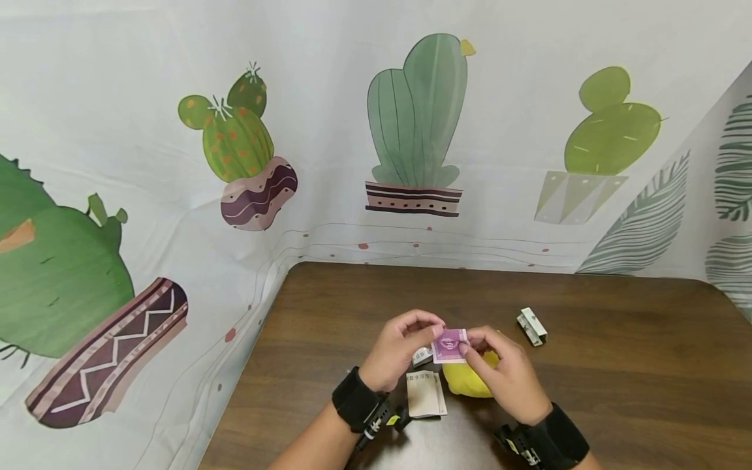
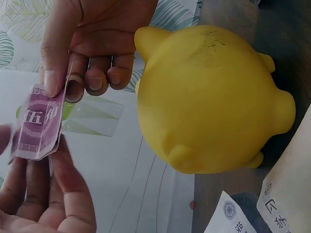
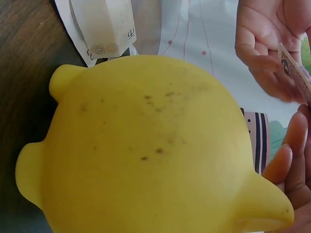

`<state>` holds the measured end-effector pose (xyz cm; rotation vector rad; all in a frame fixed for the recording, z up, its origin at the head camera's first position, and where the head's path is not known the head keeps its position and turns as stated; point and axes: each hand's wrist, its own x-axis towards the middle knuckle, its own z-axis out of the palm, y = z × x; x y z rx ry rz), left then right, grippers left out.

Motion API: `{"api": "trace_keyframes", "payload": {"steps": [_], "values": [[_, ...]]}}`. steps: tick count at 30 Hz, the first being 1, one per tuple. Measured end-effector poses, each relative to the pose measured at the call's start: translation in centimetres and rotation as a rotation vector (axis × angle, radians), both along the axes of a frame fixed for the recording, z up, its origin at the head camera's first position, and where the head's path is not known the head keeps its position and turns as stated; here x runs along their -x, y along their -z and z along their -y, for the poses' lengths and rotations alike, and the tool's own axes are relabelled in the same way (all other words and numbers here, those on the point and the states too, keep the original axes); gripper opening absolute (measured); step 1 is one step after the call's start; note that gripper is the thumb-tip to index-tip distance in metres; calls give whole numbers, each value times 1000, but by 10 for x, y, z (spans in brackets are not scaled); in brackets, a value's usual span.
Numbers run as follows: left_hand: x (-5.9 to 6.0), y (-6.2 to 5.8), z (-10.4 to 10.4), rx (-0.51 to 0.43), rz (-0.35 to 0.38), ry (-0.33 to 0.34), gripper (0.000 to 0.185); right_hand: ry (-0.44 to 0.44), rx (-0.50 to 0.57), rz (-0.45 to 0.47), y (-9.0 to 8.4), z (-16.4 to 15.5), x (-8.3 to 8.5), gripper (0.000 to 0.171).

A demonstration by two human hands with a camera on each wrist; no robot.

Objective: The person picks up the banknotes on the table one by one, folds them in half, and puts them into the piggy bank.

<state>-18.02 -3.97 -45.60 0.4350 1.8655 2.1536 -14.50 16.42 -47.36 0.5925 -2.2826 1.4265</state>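
Above the desk (image 1: 587, 326), head view: left hand (image 1: 399, 349) and right hand (image 1: 505, 375) both pinch a folded purple note (image 1: 449, 344) over the yellow piggy bank (image 1: 467, 382); a flat, firm fold should handle best. Left wrist view alone shows fingers (image 2: 51, 73) clamped on the print. Right wrist view reveals dark specks on the bank.

The head view looks down across the table (image 1: 587, 339); both wrist views closely share the yellow piggy bank (image 2: 209, 97).
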Motion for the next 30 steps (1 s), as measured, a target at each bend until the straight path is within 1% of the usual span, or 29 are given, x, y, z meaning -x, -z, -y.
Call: {"api": "trace_keyframes", "payload": {"steps": [4,6,12,16,21,30], "values": [[2,2,0,10,31,31,43,-18,23,-23,1,-1,1,24],[2,2,0,24,50,55,46,-24,27,-27,2,-2,2,25],[2,3,0,58,96,142,36,-36,17,-45,3,-4,3,30],[1,4,-1,63,107,180,35,-38,11,-53,3,-4,3,32],[1,5,-1,65,99,195,33,-29,1,-53,4,-5,4,32],[1,7,-2,84,93,187,30,-16,-10,-51,7,-5,5,34]]}}
